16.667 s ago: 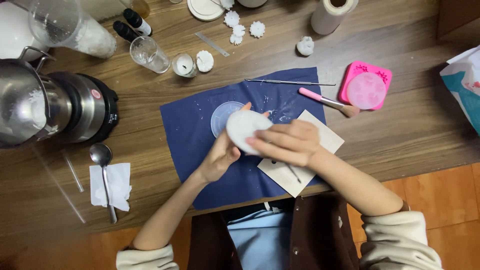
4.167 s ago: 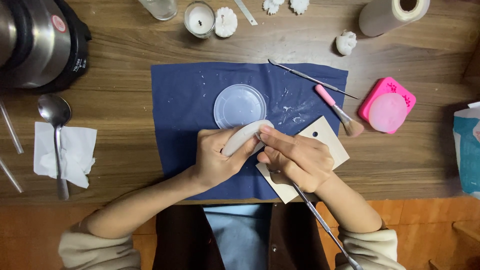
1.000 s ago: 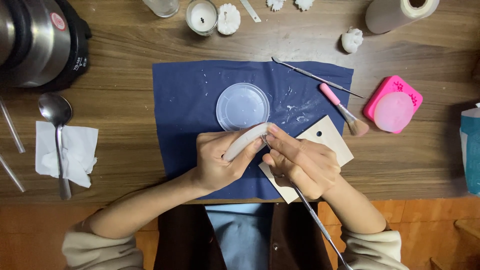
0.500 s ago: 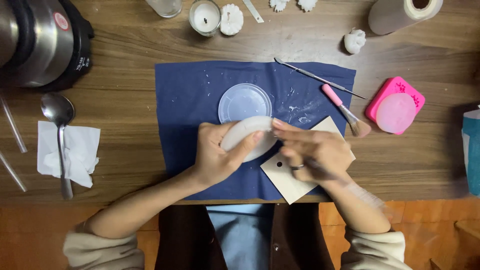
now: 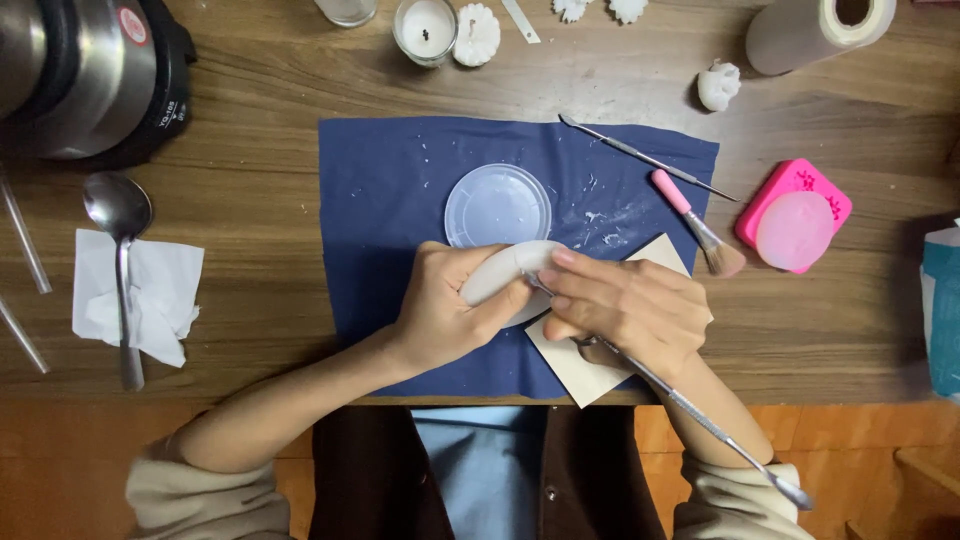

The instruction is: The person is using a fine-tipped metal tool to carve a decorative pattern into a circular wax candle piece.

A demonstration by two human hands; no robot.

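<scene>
My left hand (image 5: 445,315) grips a round white disc-shaped piece (image 5: 505,270), tilted on edge over the dark blue cloth (image 5: 380,200). My right hand (image 5: 625,310) holds a long thin metal tool (image 5: 690,410); its tip touches the white piece's edge and its handle runs back toward my right sleeve. Just behind the hands a clear round plastic lid (image 5: 497,205) lies flat on the cloth. A beige card (image 5: 580,365) sits partly under my right hand.
A second metal tool (image 5: 640,155) and a pink-handled brush (image 5: 695,220) lie on the cloth's right side, a pink mould (image 5: 795,215) beyond. A spoon (image 5: 120,270) rests on white tissue at left, a black-and-steel pot (image 5: 85,75) behind it. A candle (image 5: 425,25) and paper roll (image 5: 815,30) stand at back.
The white piece has turned slightly in my left hand, and my right hand has brought the metal tool's tip back to its edge. Everything else on the table stays put.
</scene>
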